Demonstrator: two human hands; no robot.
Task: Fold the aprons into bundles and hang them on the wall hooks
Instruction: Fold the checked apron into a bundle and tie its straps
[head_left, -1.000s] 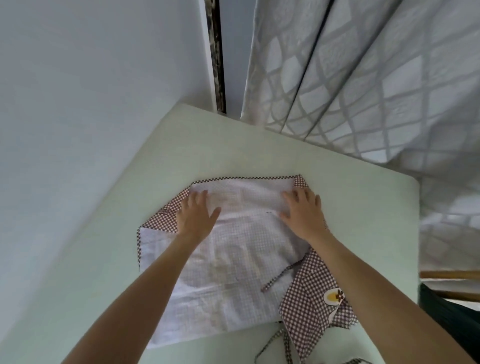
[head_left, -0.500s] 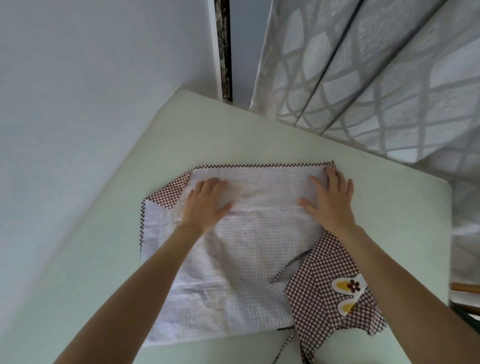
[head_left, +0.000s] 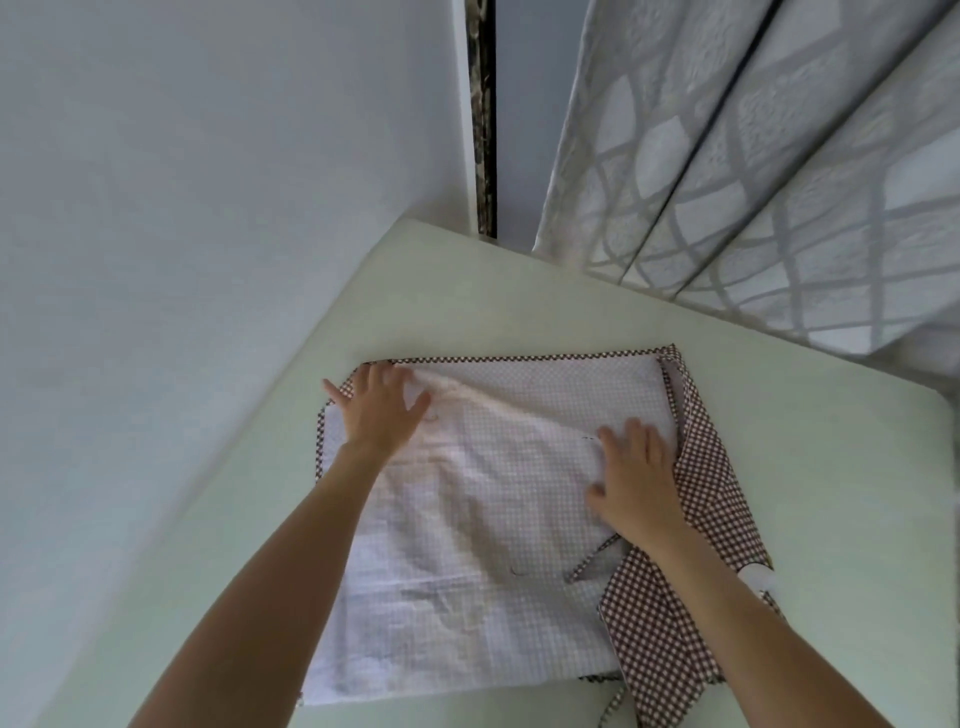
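**Both hands flat on a half-folded apron at the bench corner**

The wall (head_left: 156, 260) runs down the left, and the pale green bench (head_left: 467, 291) is pushed into the corner it makes with the curtain (head_left: 753, 182) at the far right. The apron (head_left: 467, 545) lies spread on the bench, pale underside up, brown-checked edging showing along its far edge.

The left hand (head_left: 382, 410) rests at the far left corner, fingers spread and straight, pressing the cloth down; likely it pins that corner so the layer cannot slide while the fold is squared. A loose ridge of cloth runs from it towards the right hand (head_left: 636, 478), which lies flat nearer the right edge, fingers relaxed, apparently smoothing that ridge out.

To the right a brown-checked flap is turned over, checked face up, with a thin tie trailing off at the near right.

The apron forms a rough rectangle, a little longer from far to near; its far edge lies almost square to the person, its near edge slanting slightly. No hooks are in view
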